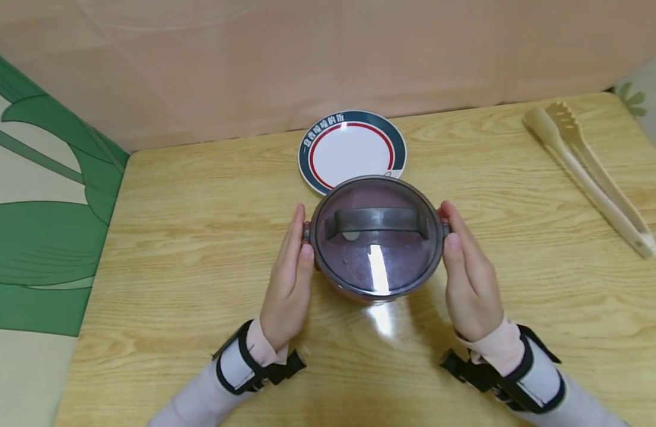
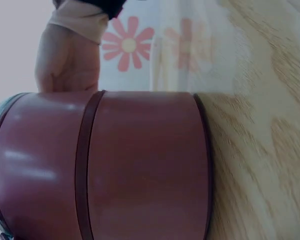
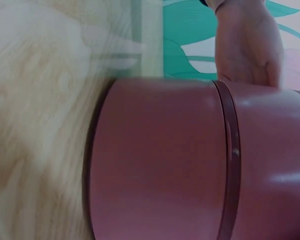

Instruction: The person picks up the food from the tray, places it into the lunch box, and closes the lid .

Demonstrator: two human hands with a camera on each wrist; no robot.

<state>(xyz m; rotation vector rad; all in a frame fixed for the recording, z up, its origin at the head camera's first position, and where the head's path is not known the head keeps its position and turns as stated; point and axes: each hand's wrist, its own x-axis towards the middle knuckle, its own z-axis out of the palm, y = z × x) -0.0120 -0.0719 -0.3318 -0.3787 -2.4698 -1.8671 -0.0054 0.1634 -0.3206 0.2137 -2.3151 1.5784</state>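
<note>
A reddish-brown pot (image 2: 145,165) stands at the middle of the table, with a dark band round its body. Its see-through lid (image 1: 338,255) is on, topped by a dark arched handle (image 1: 376,219). My left hand (image 1: 290,284) holds the small left side handle between thumb and fingers. On the opposite side, my right hand (image 1: 472,284) grips the right side handle in the same way. Each wrist view shows the pot's side close up with the other hand beyond it. The fingertips are partly hidden by the pot.
A white plate (image 1: 349,151) with a dark blue rim lies just behind the pot, partly covered by it. Light wooden tongs (image 1: 589,172) lie at the far right of the wooden table (image 1: 189,267). A pinkish cloth (image 1: 285,59) hangs along the back edge.
</note>
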